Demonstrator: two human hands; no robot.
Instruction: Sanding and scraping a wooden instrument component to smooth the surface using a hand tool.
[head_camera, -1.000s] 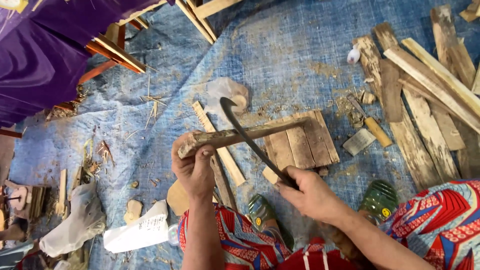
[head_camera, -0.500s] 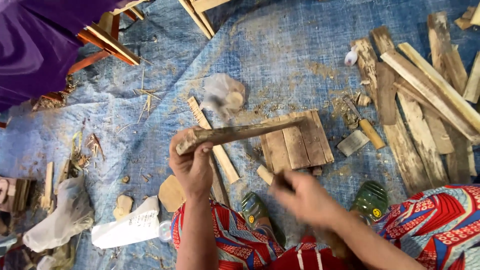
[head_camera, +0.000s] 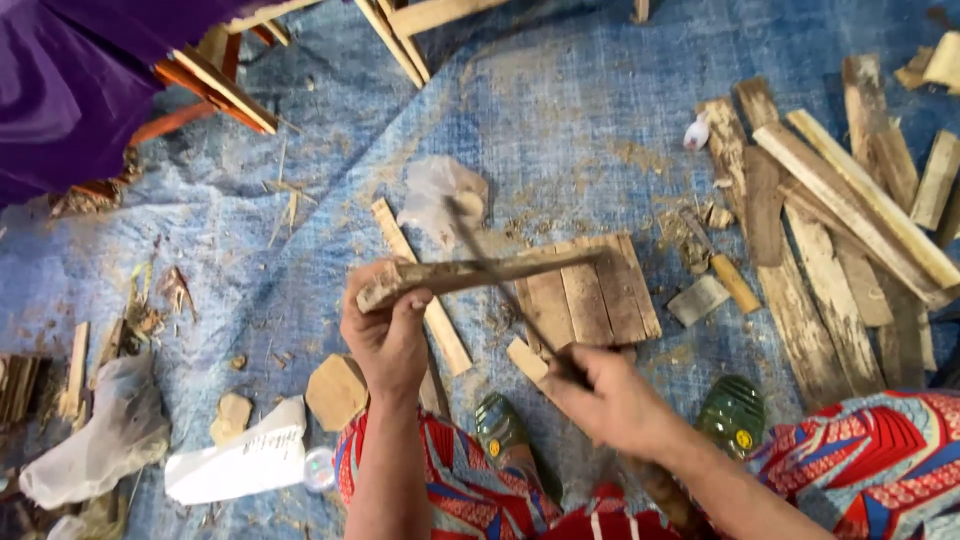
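A rough wooden stick (head_camera: 470, 274) is held level above a small slatted wooden board (head_camera: 590, 295) on the blue tarp (head_camera: 560, 110). The left hand (head_camera: 385, 335) clenches the stick's near end, while the right hand (head_camera: 610, 400) grips a dark curved blade (head_camera: 500, 280), blurred, lying across the stick. A yellow-handled tool (head_camera: 725, 272) and loose planks (head_camera: 850, 200) lie to the right.

Two hands (head_camera: 385, 335), one blade (head_camera: 500, 285)

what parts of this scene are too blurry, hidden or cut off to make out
Head view:
- Thin dark curved blade: motion-blurred; its edge is unreadable.
- Blade handle: hidden in the right hand.
- Rough brown wooden stick: near end covered by the left hand.
- Purple cloth: cut off by the top-left edge.
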